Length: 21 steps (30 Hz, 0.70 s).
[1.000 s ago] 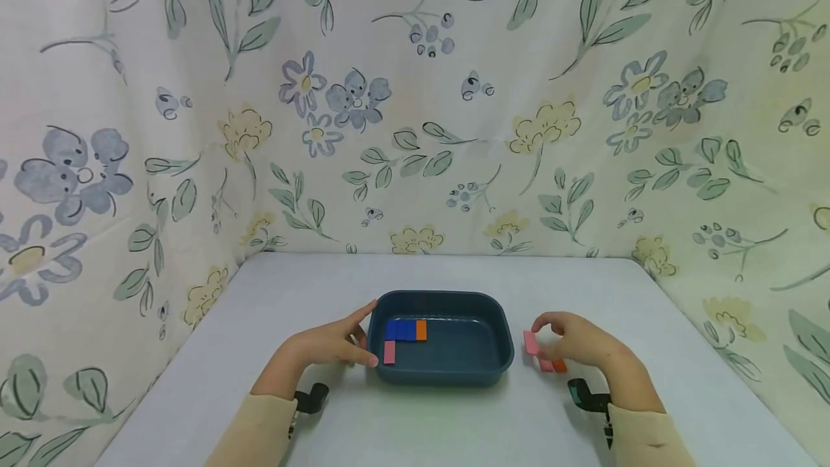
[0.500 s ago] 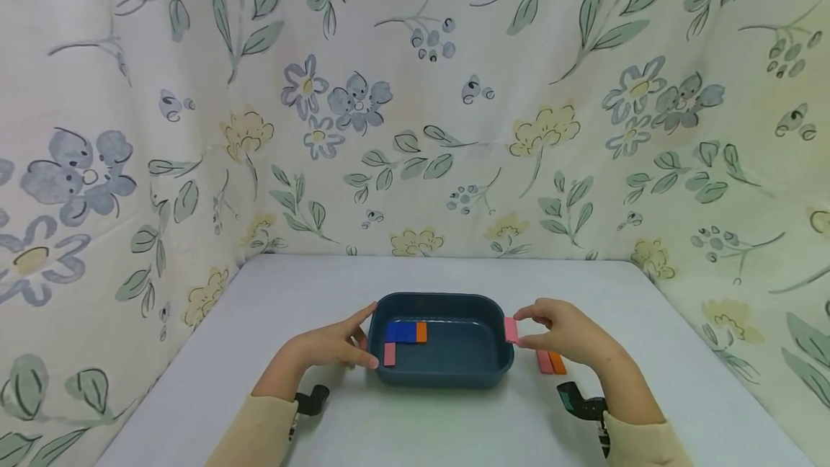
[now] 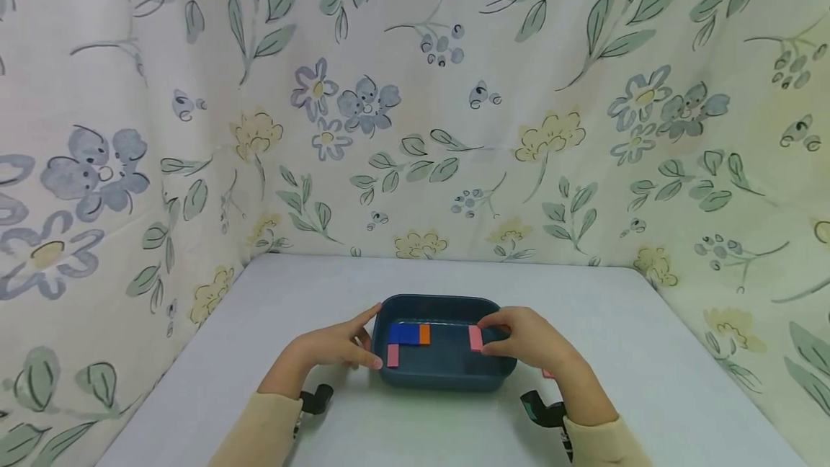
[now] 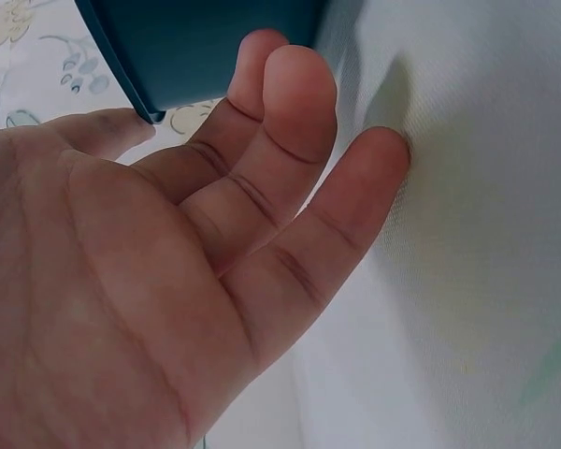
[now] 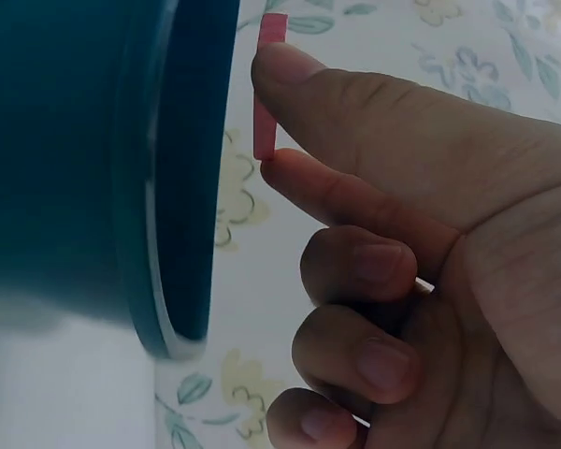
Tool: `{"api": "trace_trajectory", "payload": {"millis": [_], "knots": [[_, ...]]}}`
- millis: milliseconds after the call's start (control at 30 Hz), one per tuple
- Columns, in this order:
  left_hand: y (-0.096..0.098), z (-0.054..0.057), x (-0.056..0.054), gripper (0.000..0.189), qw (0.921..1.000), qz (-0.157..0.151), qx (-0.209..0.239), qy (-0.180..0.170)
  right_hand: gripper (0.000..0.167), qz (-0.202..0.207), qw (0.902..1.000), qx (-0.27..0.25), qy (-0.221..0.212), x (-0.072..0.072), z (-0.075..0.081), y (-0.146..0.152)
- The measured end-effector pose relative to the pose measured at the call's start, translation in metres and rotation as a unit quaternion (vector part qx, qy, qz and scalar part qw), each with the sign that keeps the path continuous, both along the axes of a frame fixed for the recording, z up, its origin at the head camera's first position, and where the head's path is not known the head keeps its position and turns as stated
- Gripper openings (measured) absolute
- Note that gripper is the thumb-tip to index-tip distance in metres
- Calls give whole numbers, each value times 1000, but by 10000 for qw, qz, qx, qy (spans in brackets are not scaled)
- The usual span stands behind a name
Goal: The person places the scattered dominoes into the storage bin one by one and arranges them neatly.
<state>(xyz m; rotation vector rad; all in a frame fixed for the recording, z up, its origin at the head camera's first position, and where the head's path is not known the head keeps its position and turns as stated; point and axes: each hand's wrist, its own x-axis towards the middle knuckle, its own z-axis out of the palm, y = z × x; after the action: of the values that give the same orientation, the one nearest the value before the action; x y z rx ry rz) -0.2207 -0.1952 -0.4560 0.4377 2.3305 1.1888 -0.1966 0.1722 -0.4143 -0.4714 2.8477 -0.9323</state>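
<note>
A dark blue-green rectangular tray [image 3: 441, 382] stands on the white table. My left hand [image 3: 331, 346] rests at its left end, index finger at the back corner and thumb at the front one; in the left wrist view the other fingers extend loosely below the tray wall [image 4: 192, 51]. Between thumb and index finger, my right hand [image 3: 528, 337] pinches a thin pink tile [image 5: 265, 136] over the tray's right part, above the rim in the right wrist view. Inside lie blue tiles [image 3: 403, 334] in a row with an orange tile [image 3: 424, 334], and a pink tile [image 3: 393, 355] below them.
Right of the tray, a bit of another pink tile [image 3: 547, 374] shows from behind the right forearm. Floral cloth [image 3: 415, 128] hangs along the back and sides of the table [image 3: 311, 272].
My right hand has carried the pink tile leftward from the table, across the tray's right rim and over its inside. The left hand has stayed at the tray's left end.
</note>
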Motion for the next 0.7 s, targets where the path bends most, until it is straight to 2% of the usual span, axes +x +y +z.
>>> {"api": "trace_trajectory", "payload": {"millis": [267,500,700], "knots": [[0,-2,-1,109,10000,-40,12,58,34,346,9982,355,329,-4,-13,-32],[-1,0,1,108,10000,6,-41,-11,33,594,9949,512,631,-4,-33,-60],[-1,3,1,107,10000,5,-63,-30,34,573,9930,609,829,-7,-45,-81]]}}
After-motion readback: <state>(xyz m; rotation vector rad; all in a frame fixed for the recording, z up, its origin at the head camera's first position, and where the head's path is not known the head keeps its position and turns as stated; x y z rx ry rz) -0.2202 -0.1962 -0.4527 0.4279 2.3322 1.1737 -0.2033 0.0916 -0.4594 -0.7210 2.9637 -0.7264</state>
